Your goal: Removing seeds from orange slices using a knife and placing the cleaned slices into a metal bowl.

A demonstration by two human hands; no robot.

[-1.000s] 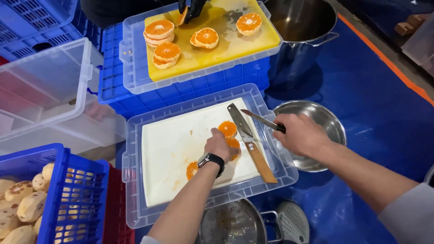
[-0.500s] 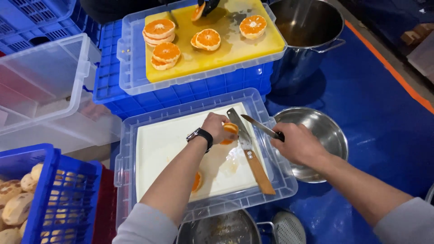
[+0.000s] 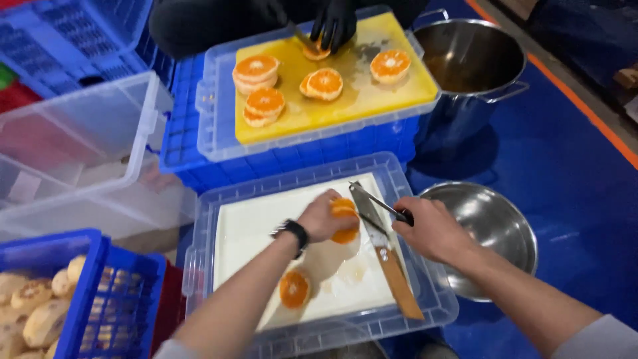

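Observation:
My left hand (image 3: 322, 218), with a black watch on the wrist, grips a peeled orange piece (image 3: 345, 223) over the white cutting board (image 3: 259, 226). My right hand (image 3: 430, 231) holds a thin black-handled knife (image 3: 380, 203), its blade pointing at the orange. A cleaver with a wooden handle (image 3: 392, 269) lies on the board between my hands. Another orange half (image 3: 294, 289) rests cut side up on the board near me.
The board sits in a clear tray (image 3: 425, 292). A steel bowl (image 3: 498, 226) is to the right, a steel pot (image 3: 465, 63) beyond it. Another person's black-gloved hands (image 3: 332, 23) cut at a yellow board (image 3: 352, 100) with orange halves. Left: clear bin (image 3: 73, 146), blue crate (image 3: 113, 299).
My left hand left the near orange half on the board and closed on the piece beside the cleaver blade. My right hand kept the thin knife close to it.

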